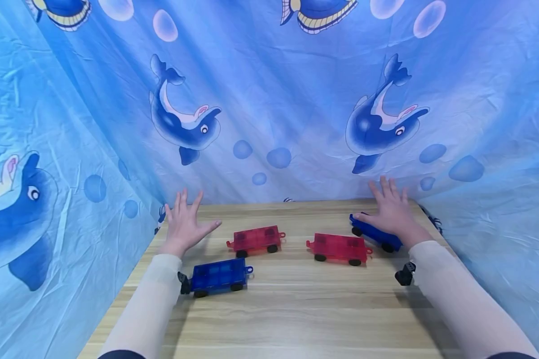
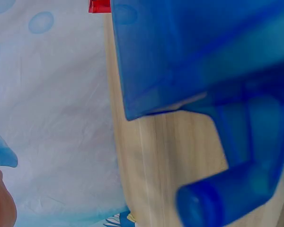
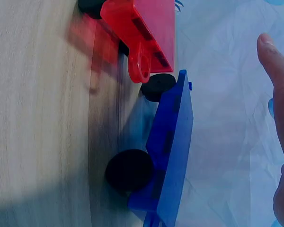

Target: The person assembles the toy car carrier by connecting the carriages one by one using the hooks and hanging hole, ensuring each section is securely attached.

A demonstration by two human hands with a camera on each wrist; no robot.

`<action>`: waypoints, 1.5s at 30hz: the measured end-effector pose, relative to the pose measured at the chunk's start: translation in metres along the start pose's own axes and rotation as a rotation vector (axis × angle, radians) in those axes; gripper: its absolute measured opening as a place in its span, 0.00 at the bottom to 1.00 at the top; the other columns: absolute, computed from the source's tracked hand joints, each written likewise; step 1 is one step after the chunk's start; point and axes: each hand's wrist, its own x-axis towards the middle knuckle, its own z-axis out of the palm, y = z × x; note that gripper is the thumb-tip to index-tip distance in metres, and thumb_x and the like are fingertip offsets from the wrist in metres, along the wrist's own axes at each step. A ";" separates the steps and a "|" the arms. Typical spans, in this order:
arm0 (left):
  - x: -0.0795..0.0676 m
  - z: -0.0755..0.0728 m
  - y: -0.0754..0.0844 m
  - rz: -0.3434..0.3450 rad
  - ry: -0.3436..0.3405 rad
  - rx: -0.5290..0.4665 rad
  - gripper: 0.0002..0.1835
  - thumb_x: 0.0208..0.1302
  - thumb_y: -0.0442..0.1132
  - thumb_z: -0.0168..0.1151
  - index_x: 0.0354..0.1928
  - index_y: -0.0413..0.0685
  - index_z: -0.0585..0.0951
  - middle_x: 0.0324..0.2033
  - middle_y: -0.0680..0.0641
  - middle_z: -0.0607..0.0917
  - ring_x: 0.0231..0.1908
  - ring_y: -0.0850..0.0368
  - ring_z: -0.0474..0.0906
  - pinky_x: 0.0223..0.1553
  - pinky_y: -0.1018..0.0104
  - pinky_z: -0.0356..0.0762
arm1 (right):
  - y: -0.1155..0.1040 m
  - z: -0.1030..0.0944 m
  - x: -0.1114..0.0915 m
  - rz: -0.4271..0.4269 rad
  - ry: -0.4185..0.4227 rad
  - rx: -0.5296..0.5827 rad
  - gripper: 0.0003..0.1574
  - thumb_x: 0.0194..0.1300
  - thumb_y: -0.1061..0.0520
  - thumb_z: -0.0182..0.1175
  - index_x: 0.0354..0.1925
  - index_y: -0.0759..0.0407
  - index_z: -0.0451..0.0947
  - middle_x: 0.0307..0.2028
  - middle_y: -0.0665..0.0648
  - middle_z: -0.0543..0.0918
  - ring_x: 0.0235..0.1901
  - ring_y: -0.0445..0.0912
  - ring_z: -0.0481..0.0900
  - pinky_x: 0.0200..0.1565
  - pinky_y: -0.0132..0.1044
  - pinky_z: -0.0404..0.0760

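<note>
My left hand [image 1: 185,224] hovers with spread fingers over the left side of the wooden table and holds nothing. Nearest to it are a blue toy wagon [image 1: 219,275] by the wrist and a red toy wagon [image 1: 257,239] off the thumb. At the right, my right hand [image 1: 392,212] is spread too, nothing in it, and partly covers a second blue wagon [image 1: 377,233]. Beside that stands another red wagon [image 1: 339,247] with black wheels and a hook at one end. The left wrist view shows a blue wagon [image 2: 189,52] very close up.
Blue cloth [image 1: 269,99] printed with dolphins and bubbles hangs behind the table and along both sides. The wooden tabletop [image 1: 296,309] stretches toward me. Each wrist carries a small black camera, such as the right one [image 1: 405,274].
</note>
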 end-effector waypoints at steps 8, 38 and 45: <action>-0.007 -0.002 0.003 -0.006 -0.005 -0.019 0.62 0.56 0.80 0.63 0.85 0.70 0.44 0.83 0.40 0.34 0.81 0.37 0.27 0.70 0.25 0.18 | -0.007 0.006 0.000 -0.002 -0.018 0.029 0.78 0.59 0.18 0.63 0.86 0.50 0.35 0.83 0.68 0.35 0.80 0.69 0.30 0.71 0.73 0.23; -0.045 -0.023 0.020 -0.008 -0.026 -0.100 0.58 0.60 0.78 0.62 0.85 0.64 0.50 0.84 0.40 0.40 0.80 0.32 0.36 0.74 0.29 0.22 | -0.059 0.020 0.003 -0.112 -0.039 0.124 0.71 0.63 0.22 0.64 0.85 0.56 0.44 0.82 0.67 0.47 0.80 0.65 0.43 0.76 0.68 0.38; -0.055 -0.027 0.028 -0.012 -0.056 -0.133 0.59 0.58 0.80 0.62 0.85 0.60 0.54 0.83 0.40 0.41 0.78 0.26 0.45 0.74 0.30 0.24 | -0.067 0.029 0.006 -0.124 -0.033 0.153 0.72 0.61 0.21 0.65 0.84 0.56 0.48 0.82 0.66 0.49 0.80 0.65 0.46 0.76 0.67 0.42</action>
